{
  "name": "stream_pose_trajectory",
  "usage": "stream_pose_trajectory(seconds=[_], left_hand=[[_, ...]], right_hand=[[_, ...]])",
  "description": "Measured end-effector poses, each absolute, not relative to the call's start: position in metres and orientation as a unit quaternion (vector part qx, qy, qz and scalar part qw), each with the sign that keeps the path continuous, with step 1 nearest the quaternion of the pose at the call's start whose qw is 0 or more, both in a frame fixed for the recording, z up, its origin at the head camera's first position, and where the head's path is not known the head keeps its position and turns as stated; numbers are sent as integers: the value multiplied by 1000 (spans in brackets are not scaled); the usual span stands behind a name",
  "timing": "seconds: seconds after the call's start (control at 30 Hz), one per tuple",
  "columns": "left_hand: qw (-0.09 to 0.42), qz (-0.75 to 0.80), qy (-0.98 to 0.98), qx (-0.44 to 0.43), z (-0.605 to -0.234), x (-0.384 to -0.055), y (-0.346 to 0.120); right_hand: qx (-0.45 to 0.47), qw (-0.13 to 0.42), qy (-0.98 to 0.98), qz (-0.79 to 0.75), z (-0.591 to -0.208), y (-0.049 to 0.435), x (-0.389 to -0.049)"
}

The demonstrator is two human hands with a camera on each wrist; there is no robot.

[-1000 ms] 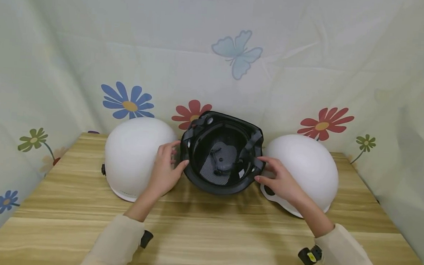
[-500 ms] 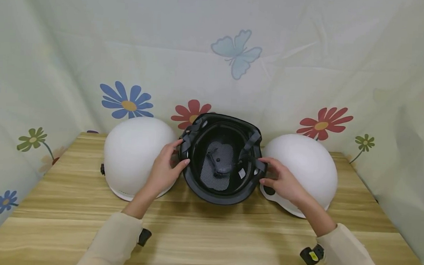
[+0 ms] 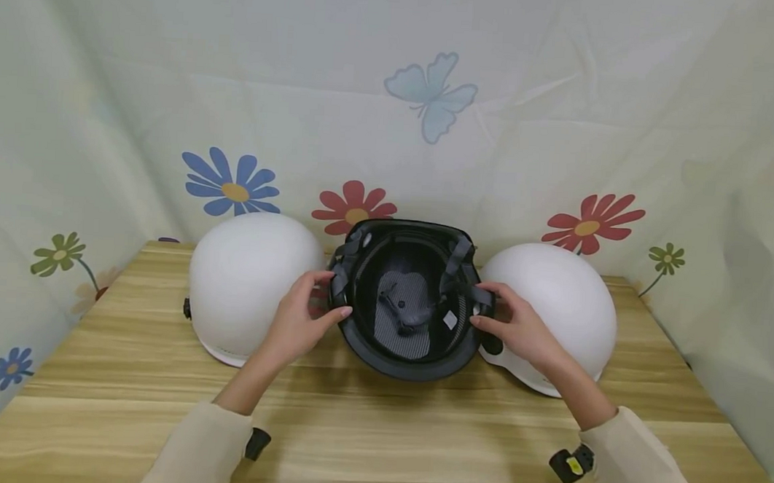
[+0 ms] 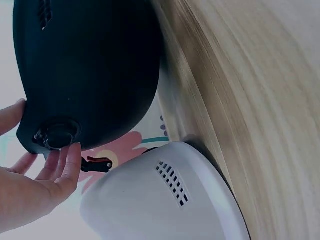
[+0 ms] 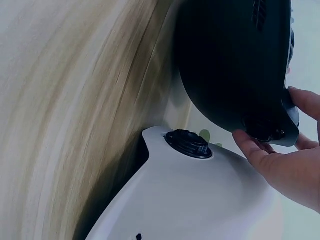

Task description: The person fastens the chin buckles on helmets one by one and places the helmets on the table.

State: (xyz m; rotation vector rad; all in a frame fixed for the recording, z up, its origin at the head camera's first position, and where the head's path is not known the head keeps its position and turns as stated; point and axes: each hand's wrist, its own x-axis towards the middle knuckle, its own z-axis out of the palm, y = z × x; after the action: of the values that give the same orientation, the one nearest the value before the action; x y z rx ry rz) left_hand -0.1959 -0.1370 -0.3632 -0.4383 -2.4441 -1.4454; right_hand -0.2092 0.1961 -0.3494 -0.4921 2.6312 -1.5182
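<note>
A black helmet [image 3: 403, 337] is tipped with its hollow inside facing me, in the middle of the head view; straps and a patterned lining show within. My left hand [image 3: 296, 326] grips its left rim between thumb and fingers. On the opposite rim, beside a strap, my right hand [image 3: 525, 327] pinches the edge. The left wrist view shows the fingers at a round black knob [image 4: 59, 134] on the helmet's side. In the right wrist view the shell [image 5: 230, 65] hangs over the wooden table [image 5: 65, 100], thumb and fingers at its edge.
One white helmet [image 3: 247, 285] stands dome up at the left, close to my left hand. Another white helmet [image 3: 554, 301] sits at the right, behind my right hand, with a black side knob [image 5: 189, 144]. A flower-printed cloth [image 3: 289, 105] hangs behind the table.
The black helmet has come down toward the table and levelled from its slant, its opening still facing me. Both hands have kept their hold and moved with it.
</note>
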Motion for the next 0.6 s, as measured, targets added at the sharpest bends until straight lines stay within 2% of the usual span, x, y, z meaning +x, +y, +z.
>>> stream_pose_trajectory(seconds=[0.6], left_hand=[[139, -520, -826, -168, -357, -190, -147]], right_hand=[[-169, 39, 849, -498, -349, 200, -208]])
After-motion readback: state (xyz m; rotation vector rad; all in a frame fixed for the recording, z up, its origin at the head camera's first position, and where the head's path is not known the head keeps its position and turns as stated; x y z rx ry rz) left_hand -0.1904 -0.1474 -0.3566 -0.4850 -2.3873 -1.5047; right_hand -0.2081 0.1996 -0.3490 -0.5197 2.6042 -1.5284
